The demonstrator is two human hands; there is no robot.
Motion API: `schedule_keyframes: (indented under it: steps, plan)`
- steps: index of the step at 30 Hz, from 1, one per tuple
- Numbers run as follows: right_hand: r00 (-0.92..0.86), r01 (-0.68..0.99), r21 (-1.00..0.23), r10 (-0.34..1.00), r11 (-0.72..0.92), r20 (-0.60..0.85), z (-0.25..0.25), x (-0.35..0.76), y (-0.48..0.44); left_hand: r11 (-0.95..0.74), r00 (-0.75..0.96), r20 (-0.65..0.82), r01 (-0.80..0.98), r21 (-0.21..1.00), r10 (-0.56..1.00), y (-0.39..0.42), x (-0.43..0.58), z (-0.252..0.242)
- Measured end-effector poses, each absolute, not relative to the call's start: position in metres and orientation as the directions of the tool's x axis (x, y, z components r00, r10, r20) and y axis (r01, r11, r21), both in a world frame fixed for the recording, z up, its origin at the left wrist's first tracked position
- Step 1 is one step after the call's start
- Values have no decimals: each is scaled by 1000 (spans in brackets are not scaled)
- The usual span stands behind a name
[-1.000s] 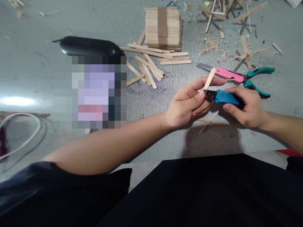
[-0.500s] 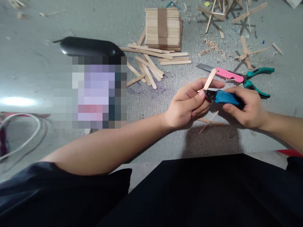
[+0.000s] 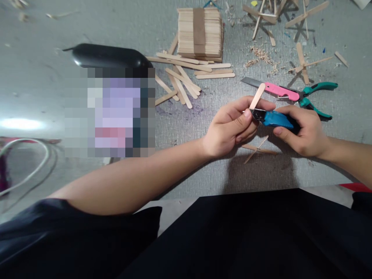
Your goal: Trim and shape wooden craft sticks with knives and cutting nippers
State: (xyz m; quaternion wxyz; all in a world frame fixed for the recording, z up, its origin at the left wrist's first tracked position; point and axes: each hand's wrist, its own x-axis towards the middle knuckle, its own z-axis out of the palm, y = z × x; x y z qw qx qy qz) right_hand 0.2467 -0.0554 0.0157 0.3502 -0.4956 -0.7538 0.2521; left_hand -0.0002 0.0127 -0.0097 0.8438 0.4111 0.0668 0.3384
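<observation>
Between the thumb and fingers of my left hand is a wooden craft stick, tilted with its rounded end up. My right hand is wrapped round blue-handled cutting pliers. Their dark jaws meet the lower end of the stick, right by my left thumb; whether they have cut into it I cannot tell. Just below my hands, a small cross of thin wooden pieces lies on the table.
A banded bundle of craft sticks stands at the back, loose sticks before it. Beyond my hands lie a pink utility knife, green-handled pliers, wood shavings and crossed-stick pieces. A black rounded object lies left.
Almost nothing differs: both hands keep their grip on the stick and the pliers, and the view has shifted very slightly.
</observation>
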Motion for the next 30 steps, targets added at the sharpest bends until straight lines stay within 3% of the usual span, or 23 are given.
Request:
schedule_keyframes:
  steps: [10, 21, 30]
  plan:
    - [-245, 586, -729, 935, 354, 256, 15, 248, -56, 401, 744, 108, -469, 787, 659, 13, 2, -11]
    - [-255, 590, -724, 934, 356, 251, 15, 249, -56, 397, 768, 155, -480, 782, 622, 16, 3, -16]
    - [-268, 565, -732, 924, 381, 274, 17, 248, -55, 387, 726, 60, -432, 815, 685, 14, 0, -13]
